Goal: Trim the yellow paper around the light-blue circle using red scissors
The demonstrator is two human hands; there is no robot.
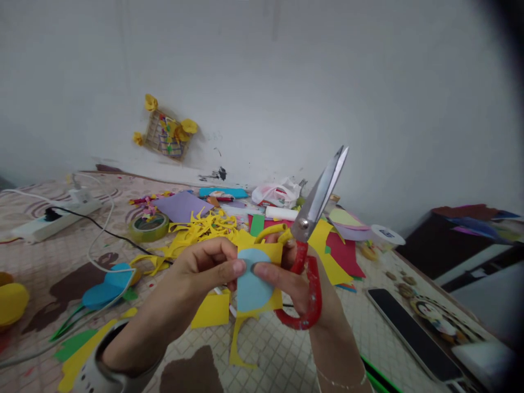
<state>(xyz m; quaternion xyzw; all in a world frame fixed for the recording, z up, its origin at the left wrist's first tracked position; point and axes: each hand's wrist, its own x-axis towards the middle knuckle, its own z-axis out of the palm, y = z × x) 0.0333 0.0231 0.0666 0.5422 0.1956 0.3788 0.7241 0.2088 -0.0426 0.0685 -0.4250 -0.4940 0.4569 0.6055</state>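
My left hand point(208, 267) pinches the left edge of a small yellow paper piece point(277, 252) and the light-blue rounded paper point(254, 292) lying on it. The blue piece has a curved right edge. With its thumb on the blue paper, my right hand point(292, 281) grips the right side of both. Red-handled scissors point(313, 295) also hang in my right hand, their blades pointing up and away, nearly together. Below the papers is a curved yellow paper strip point(235, 344). A yellow paper sheet point(210, 311) lies on the table beneath my left hand.
Yellow paper scraps point(208, 224) pile up behind my hands, beside a tape roll point(149, 226). A power strip point(61, 218) with trailing cables is at left, near blue paper petals point(108, 286). A dark phone point(413, 333) lies at right. The wall point(262, 98) rises behind the table.
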